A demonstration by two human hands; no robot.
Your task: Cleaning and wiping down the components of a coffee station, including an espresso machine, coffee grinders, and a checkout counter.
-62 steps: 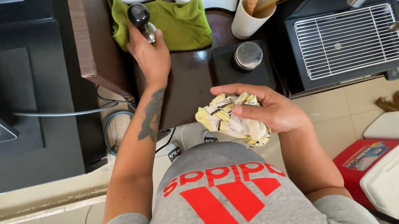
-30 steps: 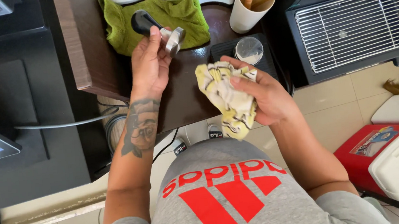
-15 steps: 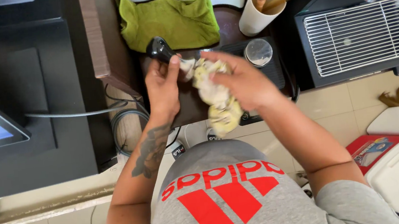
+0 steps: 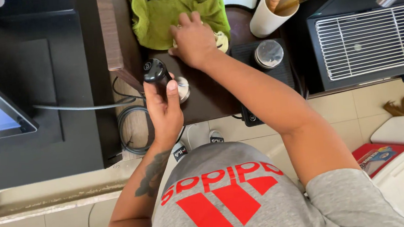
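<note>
We grip the portafilter (image 4: 159, 80) in our left hand (image 4: 165, 113), fingers closed round its black handle, basket end low over the dark worktop (image 4: 210, 100) so it stays steady. Our right hand (image 4: 194, 40) presses a pale rag (image 4: 221, 40) flat beside the green cloth (image 4: 153, 17), fingers spread on it. A white cup (image 4: 266, 18) of tools stands near.

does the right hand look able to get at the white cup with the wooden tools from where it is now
Probably yes. The right hand rests on a pale cloth beside the green towel, and the white cup stands just past it on the same dark counter, with nothing between them. The hand would have to let go of the cloth first.
</note>
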